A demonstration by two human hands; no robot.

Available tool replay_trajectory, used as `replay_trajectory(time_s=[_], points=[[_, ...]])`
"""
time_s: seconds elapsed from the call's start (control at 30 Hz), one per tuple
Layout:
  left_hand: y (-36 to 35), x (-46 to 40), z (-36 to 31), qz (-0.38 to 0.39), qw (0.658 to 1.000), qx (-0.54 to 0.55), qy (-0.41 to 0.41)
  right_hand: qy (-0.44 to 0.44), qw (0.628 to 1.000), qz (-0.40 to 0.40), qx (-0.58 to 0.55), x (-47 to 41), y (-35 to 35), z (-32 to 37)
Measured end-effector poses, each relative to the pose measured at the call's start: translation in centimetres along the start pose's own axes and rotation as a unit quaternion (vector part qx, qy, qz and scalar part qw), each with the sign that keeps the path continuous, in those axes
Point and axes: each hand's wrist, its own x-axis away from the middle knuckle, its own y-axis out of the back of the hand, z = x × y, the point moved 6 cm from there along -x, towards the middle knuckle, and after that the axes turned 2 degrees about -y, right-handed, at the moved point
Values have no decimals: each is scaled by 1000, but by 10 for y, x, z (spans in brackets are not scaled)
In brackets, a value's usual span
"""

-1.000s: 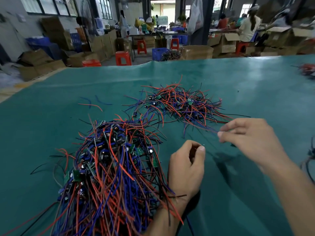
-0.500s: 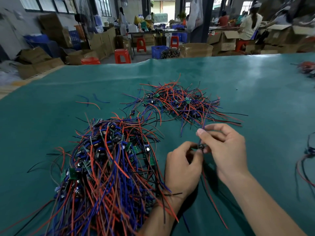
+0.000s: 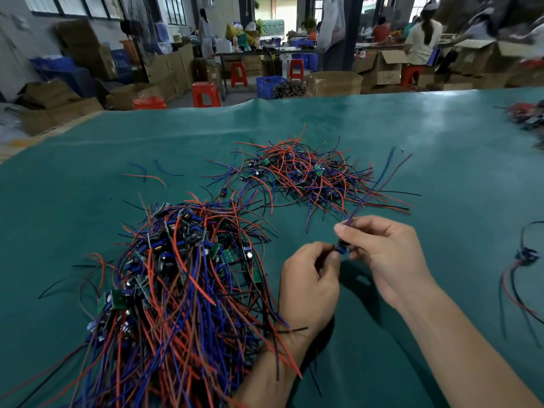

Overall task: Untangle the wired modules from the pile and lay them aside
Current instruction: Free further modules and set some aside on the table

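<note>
Your left hand (image 3: 309,285), right hand (image 3: 385,260): bare, no gloves, rings or watch. Forearms bare, no sleeves in view.

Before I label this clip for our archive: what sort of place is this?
Most likely a small electronics assembly workshop: a big pile of wired modules on a green-covered table, stacked cardboard boxes and red stools behind, with other workers at benches.

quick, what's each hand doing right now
Left hand: pinching the small module.
Right hand: holding the same module and its blue wire.
</note>
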Motion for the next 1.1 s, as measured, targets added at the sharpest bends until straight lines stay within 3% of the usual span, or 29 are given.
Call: replay_trajectory(time_s=[0.13, 0.23, 0.47, 0.63, 0.7, 0.77, 0.87, 0.97, 1.1], points=[[1, -1, 2, 2, 1000, -6, -1, 43, 997, -33, 56, -2, 6, 5], [0, 0, 0, 10, 1000, -19, 0, 115, 981, -108, 110, -5, 23, 16], [-2, 3, -4, 34, 998, -42, -22, 190, 939, -283, 50, -3, 73, 39], [6, 1, 0, -27, 999, -42, -4, 154, 904, -400, -5, 7, 92, 31], [10, 1, 2, -59, 998, -34, 17, 112, 931, -343, 51, 6, 73, 21], [14, 1, 1, -83, 996, -38, 17, 71, 971, -191, 126, 5, 37, 8], [14, 1, -4, -78, 996, -41, -10, 92, 969, -5, 228, 14, -9, -4], [12, 0, -2, -63, 997, -37, -15, 139, 962, 11, 233, 17, -13, -1], [0, 2, -3, 2, 1000, -11, -17, 206, 956, -65, 199, 10, 12, 22]])
